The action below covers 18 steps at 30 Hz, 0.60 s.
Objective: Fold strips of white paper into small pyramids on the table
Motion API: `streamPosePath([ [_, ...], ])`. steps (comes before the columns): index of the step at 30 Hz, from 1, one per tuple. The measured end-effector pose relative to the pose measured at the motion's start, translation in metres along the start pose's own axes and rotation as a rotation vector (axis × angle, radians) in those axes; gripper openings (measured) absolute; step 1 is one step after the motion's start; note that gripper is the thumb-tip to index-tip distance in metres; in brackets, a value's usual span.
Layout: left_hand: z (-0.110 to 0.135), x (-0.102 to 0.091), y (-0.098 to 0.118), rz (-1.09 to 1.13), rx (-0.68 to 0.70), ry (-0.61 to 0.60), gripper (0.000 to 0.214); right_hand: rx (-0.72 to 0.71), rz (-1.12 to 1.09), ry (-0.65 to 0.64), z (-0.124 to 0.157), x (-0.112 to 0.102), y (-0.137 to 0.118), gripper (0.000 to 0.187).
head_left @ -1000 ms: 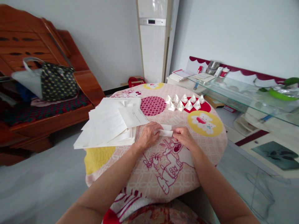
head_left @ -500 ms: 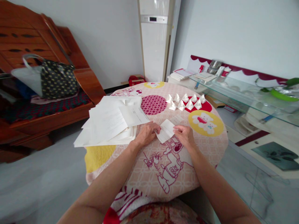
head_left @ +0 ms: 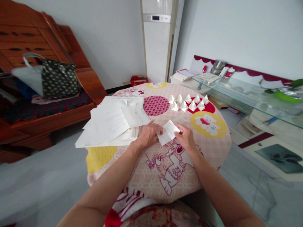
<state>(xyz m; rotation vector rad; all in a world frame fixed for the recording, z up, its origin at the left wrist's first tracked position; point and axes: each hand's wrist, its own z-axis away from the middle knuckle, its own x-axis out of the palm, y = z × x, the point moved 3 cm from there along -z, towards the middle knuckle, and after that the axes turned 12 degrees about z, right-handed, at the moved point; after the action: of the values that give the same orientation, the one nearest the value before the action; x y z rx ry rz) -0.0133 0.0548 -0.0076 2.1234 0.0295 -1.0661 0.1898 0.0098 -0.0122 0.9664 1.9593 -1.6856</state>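
Observation:
A small square of white paper [head_left: 167,133] is held between my two hands, just above or on the tablecloth; faint lines show on it. My left hand [head_left: 150,135] has its fingers closed on the left edge of the paper. The opposite edge is pinched between thumb and fingers of my right hand [head_left: 185,136]. Beyond them stand several small folded white paper pyramids [head_left: 184,106] in two rows. To the left of my left hand lies a pile of loose white sheets [head_left: 106,123], some with print.
A patterned pink tablecloth [head_left: 139,178] covers the round table. Right of it is a glass-topped stand [head_left: 251,101] with containers and papers. A wooden bench [head_left: 54,118] at the left carries a dotted bag [head_left: 59,77]. A tall white cabinet unit [head_left: 157,47] stands behind.
My right hand has shifted its hold along the right edge of the paper, and that side now sits slightly farther right and raised. My left hand stays at its edge.

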Motion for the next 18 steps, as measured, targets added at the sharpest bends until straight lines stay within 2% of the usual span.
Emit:
streamPosePath([
  [4, 0.0, 0.003, 0.014, -0.044, 0.088, -0.105, 0.04, 0.215, -0.242, -0.128, 0.002, 0.002, 0.007, 0.066],
  [7, -0.001, 0.003, 0.012, -0.005, 0.111, -0.127, 0.04, 0.279, -0.339, -0.206, 0.005, 0.003, 0.006, 0.061],
  [9, 0.0, 0.001, 0.006, 0.017, 0.115, -0.103, 0.037, 0.284, -0.322, -0.263, 0.007, 0.004, 0.004, 0.054],
  [11, 0.001, -0.001, 0.0, 0.035, 0.112, -0.069, 0.036, 0.234, -0.205, -0.278, 0.008, 0.003, 0.002, 0.043],
  [15, 0.004, -0.002, 0.0, 0.066, 0.087, -0.098, 0.037, 0.057, 0.263, -0.183, 0.009, -0.004, -0.004, 0.018],
  [18, 0.004, -0.003, 0.006, 0.089, 0.041, -0.184, 0.037, -0.101, 0.491, -0.08, 0.012, -0.008, -0.007, 0.02],
])
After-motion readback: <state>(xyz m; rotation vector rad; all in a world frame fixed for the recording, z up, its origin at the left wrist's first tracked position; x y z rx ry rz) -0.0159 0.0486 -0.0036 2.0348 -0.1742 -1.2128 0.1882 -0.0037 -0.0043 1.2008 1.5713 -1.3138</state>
